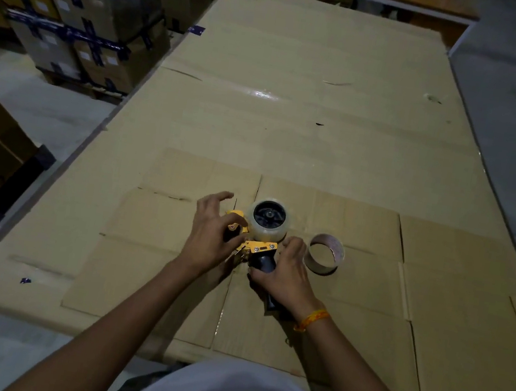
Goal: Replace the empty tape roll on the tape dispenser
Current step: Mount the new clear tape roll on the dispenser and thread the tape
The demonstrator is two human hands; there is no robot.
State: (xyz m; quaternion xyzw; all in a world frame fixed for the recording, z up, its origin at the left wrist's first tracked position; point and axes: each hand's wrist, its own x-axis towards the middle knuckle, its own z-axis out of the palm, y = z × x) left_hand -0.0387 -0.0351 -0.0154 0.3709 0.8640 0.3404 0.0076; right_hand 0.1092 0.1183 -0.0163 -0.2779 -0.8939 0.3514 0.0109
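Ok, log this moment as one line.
new roll on dispenser | empty core on cardboard | right hand grips handle | left hand at front

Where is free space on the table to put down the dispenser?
Bare cardboard lies left of the left hand, right of the empty core, and across the table beyond the dispenser. It is crowded only around the right hand.
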